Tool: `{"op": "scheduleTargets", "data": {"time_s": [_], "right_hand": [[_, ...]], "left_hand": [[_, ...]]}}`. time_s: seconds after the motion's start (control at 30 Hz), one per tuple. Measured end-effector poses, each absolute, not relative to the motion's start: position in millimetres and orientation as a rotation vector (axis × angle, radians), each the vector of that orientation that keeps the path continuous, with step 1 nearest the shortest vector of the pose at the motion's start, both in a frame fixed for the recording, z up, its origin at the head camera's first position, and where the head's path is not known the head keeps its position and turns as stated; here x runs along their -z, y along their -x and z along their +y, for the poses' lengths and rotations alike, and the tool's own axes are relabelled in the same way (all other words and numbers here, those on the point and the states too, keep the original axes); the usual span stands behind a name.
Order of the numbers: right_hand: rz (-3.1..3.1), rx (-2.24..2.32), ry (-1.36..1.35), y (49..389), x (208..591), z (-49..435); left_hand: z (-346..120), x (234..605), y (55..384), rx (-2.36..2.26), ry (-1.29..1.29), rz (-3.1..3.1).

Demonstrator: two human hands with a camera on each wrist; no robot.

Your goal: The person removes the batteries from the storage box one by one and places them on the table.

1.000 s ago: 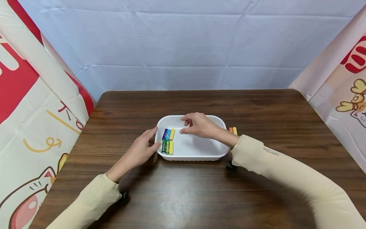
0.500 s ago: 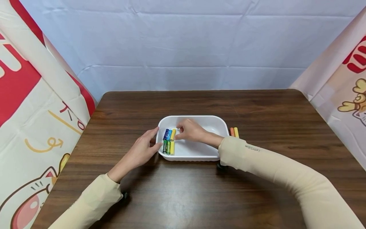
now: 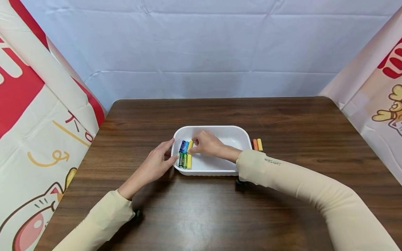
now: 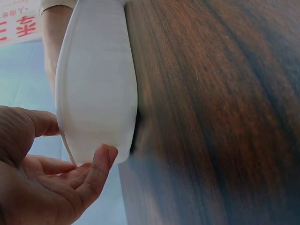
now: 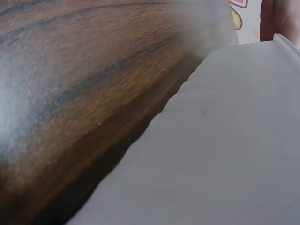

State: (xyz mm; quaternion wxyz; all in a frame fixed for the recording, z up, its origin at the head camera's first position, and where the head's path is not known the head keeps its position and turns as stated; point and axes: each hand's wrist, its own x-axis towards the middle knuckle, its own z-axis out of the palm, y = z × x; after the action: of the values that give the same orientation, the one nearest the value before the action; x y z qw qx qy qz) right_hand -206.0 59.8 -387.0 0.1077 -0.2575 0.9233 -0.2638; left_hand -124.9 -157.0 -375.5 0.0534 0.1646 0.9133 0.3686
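Right hand [image 3: 206, 143] now further left, at the rear yellow battery [image 3: 190, 144]

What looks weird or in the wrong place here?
An orange battery and a yellow one lie on the table, right of the tray. That seems a bit odd because six others lie inside it in two rows. The far row leans slightly, too. I see nothing spilled or broken.

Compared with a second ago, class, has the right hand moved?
Yes. Judged against the tray in the head view, the right hand has moved left, toward the batteries inside.
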Motion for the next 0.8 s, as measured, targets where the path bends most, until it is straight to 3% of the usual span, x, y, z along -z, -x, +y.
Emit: {"op": "scheduleTargets", "data": {"time_s": [0.8], "right_hand": [[2.839,0.656,0.725,199.0,394.9,54.8]], "left_hand": [[-157.1,375.8,125.1,-1.123,-0.523,2.788]]}}
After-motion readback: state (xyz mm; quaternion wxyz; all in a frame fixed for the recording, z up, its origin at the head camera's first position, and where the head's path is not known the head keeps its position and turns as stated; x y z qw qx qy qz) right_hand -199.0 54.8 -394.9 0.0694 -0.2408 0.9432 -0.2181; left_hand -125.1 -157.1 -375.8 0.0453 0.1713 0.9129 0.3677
